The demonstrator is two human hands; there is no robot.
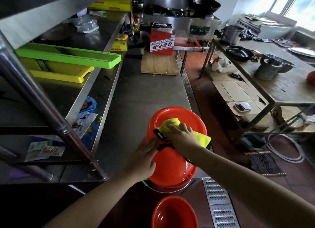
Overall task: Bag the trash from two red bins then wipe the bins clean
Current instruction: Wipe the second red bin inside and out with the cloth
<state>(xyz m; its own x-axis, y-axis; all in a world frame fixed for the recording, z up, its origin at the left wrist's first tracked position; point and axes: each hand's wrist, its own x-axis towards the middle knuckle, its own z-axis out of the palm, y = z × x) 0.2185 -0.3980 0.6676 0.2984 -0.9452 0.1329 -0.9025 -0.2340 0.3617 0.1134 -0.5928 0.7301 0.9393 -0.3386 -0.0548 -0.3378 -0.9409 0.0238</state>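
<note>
Red-white box (pixel 162 40) on counter: label "森帝酱香". Yellow wrap boxes' print too blurred to read.

Red bin (pixel 172 161): glossy smooth plastic. Yellow cloth (pixel 172 122): soft, matt. Counter (pixel 136 94): dull brushed steel. Board (pixel 159 64): prob. rough unfinished wood.
</note>
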